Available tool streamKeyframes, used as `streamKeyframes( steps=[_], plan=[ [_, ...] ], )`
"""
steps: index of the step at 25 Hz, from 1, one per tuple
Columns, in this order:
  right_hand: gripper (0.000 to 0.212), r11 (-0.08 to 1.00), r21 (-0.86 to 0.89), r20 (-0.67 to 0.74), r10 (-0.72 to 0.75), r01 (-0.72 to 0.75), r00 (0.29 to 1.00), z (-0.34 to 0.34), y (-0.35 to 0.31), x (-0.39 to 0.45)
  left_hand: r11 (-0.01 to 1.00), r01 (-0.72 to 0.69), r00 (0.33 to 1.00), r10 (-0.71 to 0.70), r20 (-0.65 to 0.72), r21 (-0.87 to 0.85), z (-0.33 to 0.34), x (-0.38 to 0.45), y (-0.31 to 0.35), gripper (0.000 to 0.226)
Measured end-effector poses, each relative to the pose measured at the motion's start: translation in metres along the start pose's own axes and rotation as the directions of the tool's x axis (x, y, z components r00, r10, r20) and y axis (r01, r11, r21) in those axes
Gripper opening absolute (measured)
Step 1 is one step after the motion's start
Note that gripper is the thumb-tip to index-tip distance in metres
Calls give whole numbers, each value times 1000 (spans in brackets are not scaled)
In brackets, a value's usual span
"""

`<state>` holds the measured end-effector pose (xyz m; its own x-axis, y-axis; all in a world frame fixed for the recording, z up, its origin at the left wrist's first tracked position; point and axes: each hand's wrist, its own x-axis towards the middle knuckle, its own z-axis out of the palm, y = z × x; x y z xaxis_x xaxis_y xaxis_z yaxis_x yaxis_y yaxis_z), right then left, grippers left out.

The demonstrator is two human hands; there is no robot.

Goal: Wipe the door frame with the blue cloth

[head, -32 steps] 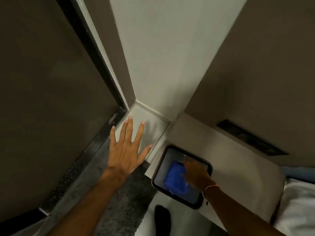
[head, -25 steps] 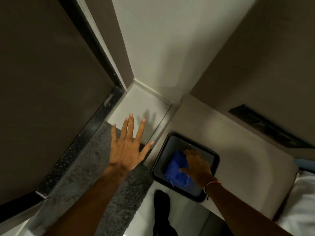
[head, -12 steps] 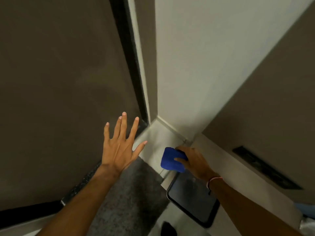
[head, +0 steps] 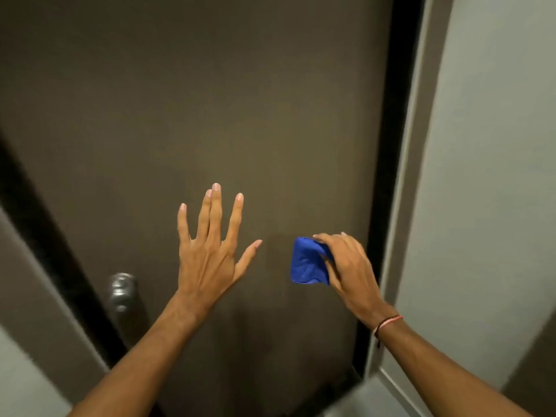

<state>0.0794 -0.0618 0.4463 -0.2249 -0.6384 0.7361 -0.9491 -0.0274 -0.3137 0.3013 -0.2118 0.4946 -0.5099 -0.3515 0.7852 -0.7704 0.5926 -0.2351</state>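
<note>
Door frame, a dark strip with a paler edge, rises just beyond the right hand; a brown door fills the space behind both hands; the left hand is fully open, fingers spread, holding nothing; the right hand is closed around the bunched blue cloth, between the two hands; a metal door handle sits below and left of the left hand.
</note>
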Motion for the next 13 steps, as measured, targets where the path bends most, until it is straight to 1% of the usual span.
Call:
streamKeyframes(
  steps=[1,3,5,6,9,11,13],
  plan=[
    [40,998,-20,-93,-63,61,994,2,-36,26,999,36,997,-34,-64,30,-25,6,-35,80],
    [40,986,-36,-254,-168,165,953,9,-109,70,991,89,981,-70,-178,99,-71,10,-104,78],
    [42,962,-13,-380,-257,273,889,22,-187,102,975,148,962,-104,-252,165,-110,1,-173,74],
    [43,947,-4,-421,-292,320,859,29,-216,112,967,170,954,-113,-279,189,-123,-4,-201,72],
    [41,895,21,-494,-378,446,783,53,-305,138,934,248,932,-156,-328,259,-152,-28,-284,69],
    [38,881,43,-505,-388,472,771,71,-351,154,911,271,930,-165,-328,312,-162,-36,-324,68],
    [37,870,63,-484,-402,488,778,91,-391,170,897,292,927,-182,-327,330,-166,-37,-358,68]
  ],
)
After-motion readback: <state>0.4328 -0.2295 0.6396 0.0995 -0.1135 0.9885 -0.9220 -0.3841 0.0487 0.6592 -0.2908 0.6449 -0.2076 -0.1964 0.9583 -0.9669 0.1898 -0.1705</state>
